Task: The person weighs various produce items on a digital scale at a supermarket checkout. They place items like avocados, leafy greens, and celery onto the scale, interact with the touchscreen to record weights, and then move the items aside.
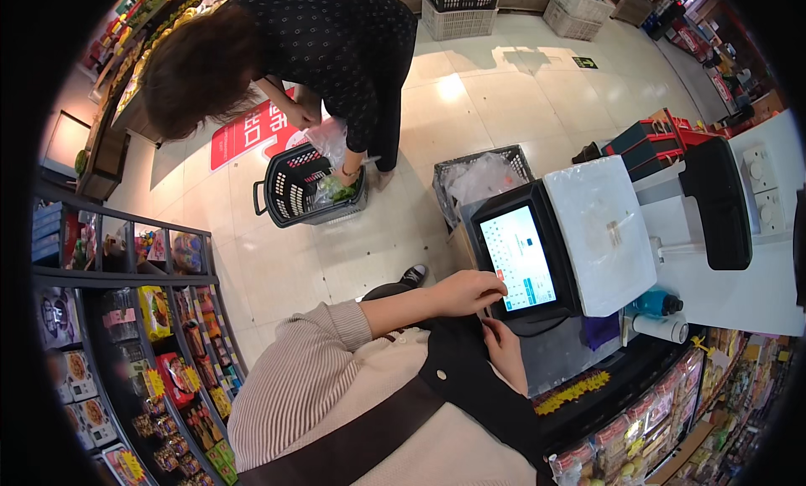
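My left hand (467, 293), out of a striped sleeve, has its bent fingertips at the lower left edge of a lit touchscreen (516, 259) in a black housing. No object shows in that hand. Below the screen, my right hand (505, 354) lies beside the edge of the grey counter (554, 363); part of its grip is hidden. A white weighing platform (601, 234), wrapped in clear film, adjoins the screen on the right. Across the floor, another person (327, 45) bends over a black shopping basket (289, 190), with one hand at a plastic bag of green vegetables (334, 190).
A black crate with plastic bags (485, 177) stands against the counter. Beyond the scale are a blue bottle (655, 302), a white tumbler (661, 328) and a black device (718, 203). Shelves of packaged food (157, 310) line the left. Stacked crates (459, 14) stand at the back.
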`<state>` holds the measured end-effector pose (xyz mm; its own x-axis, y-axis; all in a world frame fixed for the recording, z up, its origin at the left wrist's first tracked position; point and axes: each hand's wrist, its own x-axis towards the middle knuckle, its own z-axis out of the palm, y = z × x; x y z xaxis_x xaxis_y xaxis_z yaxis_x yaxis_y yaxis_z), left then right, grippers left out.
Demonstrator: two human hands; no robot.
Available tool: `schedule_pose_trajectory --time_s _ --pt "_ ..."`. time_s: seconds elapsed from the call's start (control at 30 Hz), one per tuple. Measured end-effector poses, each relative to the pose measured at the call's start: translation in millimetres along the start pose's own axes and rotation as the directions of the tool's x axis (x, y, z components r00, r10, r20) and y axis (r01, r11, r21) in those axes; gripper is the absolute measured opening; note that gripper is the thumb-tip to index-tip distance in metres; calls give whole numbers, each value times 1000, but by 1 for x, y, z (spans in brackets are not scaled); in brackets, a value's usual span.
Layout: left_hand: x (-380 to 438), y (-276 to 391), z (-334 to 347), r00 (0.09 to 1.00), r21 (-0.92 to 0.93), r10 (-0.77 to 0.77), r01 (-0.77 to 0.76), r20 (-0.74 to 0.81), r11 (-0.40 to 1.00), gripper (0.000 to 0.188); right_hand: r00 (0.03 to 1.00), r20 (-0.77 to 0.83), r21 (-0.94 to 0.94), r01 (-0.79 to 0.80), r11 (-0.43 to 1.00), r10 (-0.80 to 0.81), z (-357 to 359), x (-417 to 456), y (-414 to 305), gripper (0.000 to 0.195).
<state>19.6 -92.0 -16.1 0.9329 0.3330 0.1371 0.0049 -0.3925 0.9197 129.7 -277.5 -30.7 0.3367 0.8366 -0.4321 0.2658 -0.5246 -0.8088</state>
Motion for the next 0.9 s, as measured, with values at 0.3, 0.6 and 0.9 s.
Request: schedule_pose_trajectory --time_s 0.3,0.6,0.9 --pt "-1 -3 1 1000 7 -12 12 10 1000 15 1000 -7 -15 28 999 -28 1 1 1 29" --pt "-1 -1 2 1000 6 -11 11 28 1000 15 999 -28 -22 37 999 -38 2 -3 -3 29" --pt "0 0 2 998 -4 -18 18 55 1000 15 1000 -11 -28 -6 1000 6 3 -3 -1 31"
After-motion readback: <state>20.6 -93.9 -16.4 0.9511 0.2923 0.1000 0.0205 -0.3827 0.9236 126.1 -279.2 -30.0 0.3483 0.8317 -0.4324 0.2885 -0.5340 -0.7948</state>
